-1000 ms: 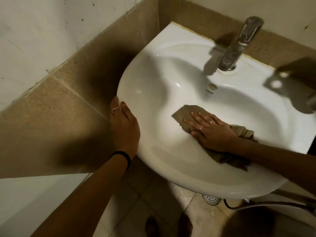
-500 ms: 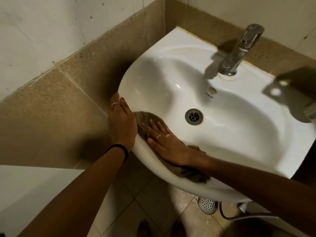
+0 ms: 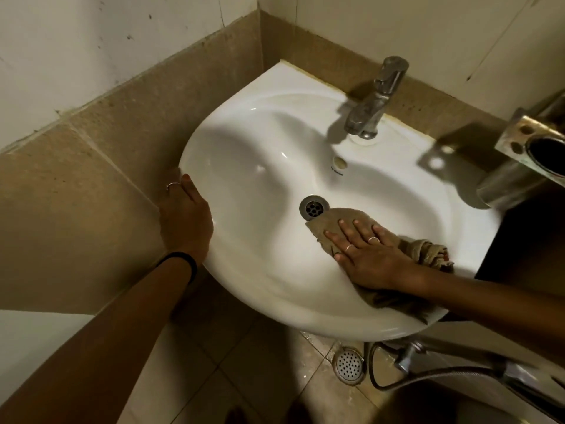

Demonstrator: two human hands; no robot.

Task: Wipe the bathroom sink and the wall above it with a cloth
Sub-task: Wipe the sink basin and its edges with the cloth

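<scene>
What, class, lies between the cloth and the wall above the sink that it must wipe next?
The tap stands at the sink's back edge, between the cloth under the right hand and the wall. Nothing else visible intervenes.

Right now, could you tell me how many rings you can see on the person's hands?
3: one on a left hand finger at the sink rim, two on right hand fingers pressing the cloth. Others may be hidden.

1 sink (image 3: 253,123), 1 cloth (image 3: 342,220), 1 tap (image 3: 374,102), 2 hands (image 3: 186,218).
</scene>
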